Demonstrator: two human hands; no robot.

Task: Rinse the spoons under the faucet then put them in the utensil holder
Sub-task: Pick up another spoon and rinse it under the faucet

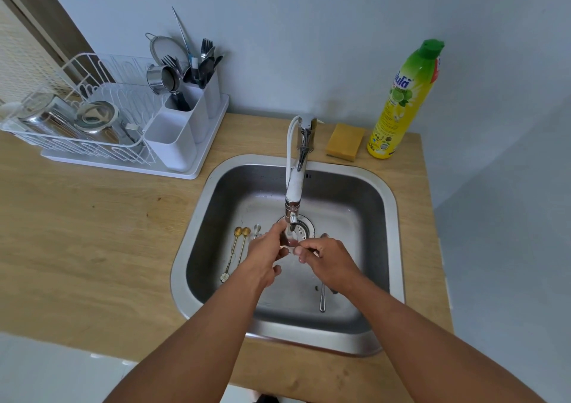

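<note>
Rinsing under the faucet [293, 200]: a spoon [289, 242] is pinched between left hand [265, 249] and right hand [326, 259]; utensil holder [188, 118] lies far up-left, left hand nearer.

Pale grey wall [309, 32] behind wooden countertop [92, 232]

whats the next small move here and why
Probably keep the spoon under the faucet briefly, then carry it to the utensil holder. Both hands, left and right, hold it at the stream; two gold spoons wait in the sink.
</note>
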